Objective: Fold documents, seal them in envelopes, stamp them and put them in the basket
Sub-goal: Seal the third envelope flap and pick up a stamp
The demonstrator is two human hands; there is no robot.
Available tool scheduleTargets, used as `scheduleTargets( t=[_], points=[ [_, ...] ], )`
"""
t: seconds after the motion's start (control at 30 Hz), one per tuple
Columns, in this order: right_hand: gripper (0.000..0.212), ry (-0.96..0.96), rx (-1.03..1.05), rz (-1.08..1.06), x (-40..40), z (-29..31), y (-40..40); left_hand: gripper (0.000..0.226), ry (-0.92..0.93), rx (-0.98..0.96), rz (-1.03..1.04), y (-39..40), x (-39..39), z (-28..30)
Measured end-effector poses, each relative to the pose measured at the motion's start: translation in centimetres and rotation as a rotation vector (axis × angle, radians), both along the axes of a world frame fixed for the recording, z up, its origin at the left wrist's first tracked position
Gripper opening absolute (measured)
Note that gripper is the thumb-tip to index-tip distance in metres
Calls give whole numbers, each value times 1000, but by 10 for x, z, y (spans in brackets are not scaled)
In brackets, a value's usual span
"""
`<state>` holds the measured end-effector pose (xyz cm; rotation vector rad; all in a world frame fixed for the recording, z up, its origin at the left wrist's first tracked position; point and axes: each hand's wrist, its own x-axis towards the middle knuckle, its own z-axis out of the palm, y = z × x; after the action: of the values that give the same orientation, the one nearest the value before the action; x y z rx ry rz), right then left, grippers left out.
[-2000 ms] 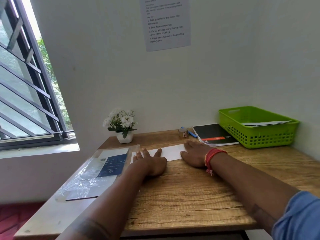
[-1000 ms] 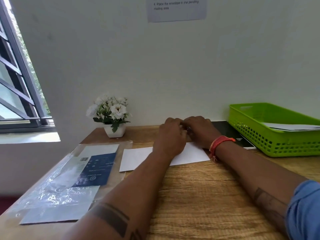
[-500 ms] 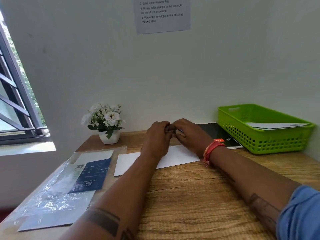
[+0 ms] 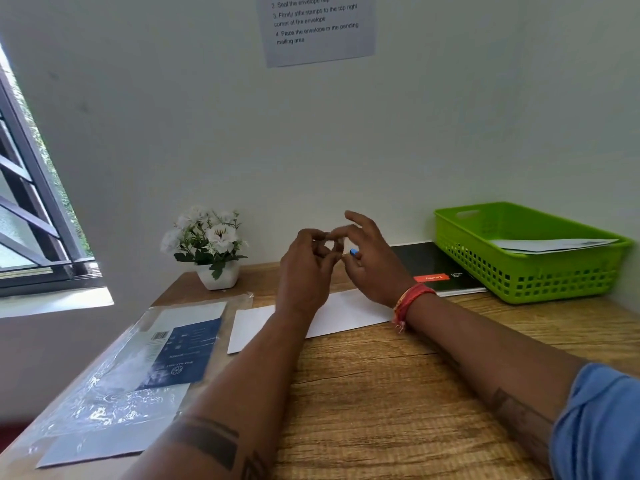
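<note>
Plastic sleeve (image 4: 114, 382) with blue-printed sheet: far left of the worktop (image 4: 398, 393). Flower pot (image 4: 217, 276): rear left. White envelope (image 4: 256, 325): flat, centre, now uncovered, since both hands have lifted off it. Left hand (image 4: 304, 271) and right hand (image 4: 372, 261): raised together above the envelope, fingers (image 4: 341, 232) pinching something small, too blurred to identify; judged a stamp being readied. Black notebook (image 4: 433, 268): beside the basket. Green basket (image 4: 530, 278): far right, one envelope inside.

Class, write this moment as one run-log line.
step: stamping | left hand and right hand: raised, fingertips together over white envelope, item between them unclear | envelope: flat on table | green basket: holds paper
</note>
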<state>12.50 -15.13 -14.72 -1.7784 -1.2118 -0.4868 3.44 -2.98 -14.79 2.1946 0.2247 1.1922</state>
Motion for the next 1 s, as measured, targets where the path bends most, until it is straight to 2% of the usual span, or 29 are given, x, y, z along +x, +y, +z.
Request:
scheduleTargets(
  t=[0.1, 0.33, 0.57, 0.7, 0.77, 0.87, 1.0],
  points=[
    [46, 26, 120, -21, -1, 5, 0, 23, 36, -35, 45, 8, 1, -3],
    [26, -37, -4, -99, 13, -2, 0, 20, 101, -66, 9, 7, 0, -6],
    [25, -73, -50, -85, 15, 0, -2, 20, 141, -65, -19, 5, -3, -4],
    [14, -41, 62, -121, 12, 1, -1, 13, 145, -67, -23, 3, -2, -5],
    [12, 90, 157, -128, 13, 3, -1, 15, 154, -48, -2, 2, -1, -4],
    [10, 322, 252, -124, 20, 5, -7, 14, 275, 137, 71, 2, 3, -6],
    [9, 353, 212, -129, 28, 2, -20, 18, 439, 399, 126, 3, 10, -7]
  ],
)
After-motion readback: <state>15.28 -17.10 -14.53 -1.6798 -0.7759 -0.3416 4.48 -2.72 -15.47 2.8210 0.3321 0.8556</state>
